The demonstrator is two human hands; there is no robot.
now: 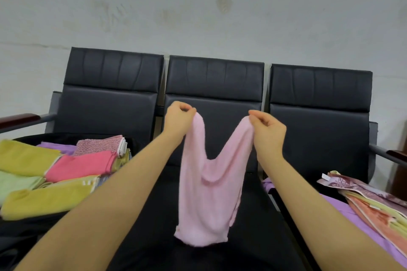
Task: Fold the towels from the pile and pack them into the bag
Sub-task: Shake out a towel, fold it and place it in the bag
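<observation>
A pale pink towel [209, 193] hangs in the air over the middle seat, sagging in a V between its two top corners. My left hand [178, 120] pinches the left corner and my right hand [267, 131] pinches the right corner. The towel's lower edge just reaches the black seat [154, 226]. On the left seat, folded towels [55, 171] in yellow, pink, green and a red pattern lie in an open black bag [28, 229]. On the right seat lies a pile of flat towels [374, 207] in purple, orange, pale green and a maroon pattern.
Three joined black padded chairs [214, 81] stand against a grey wall. Wooden-topped armrests [19, 119] close off the far left and far right ends of the row.
</observation>
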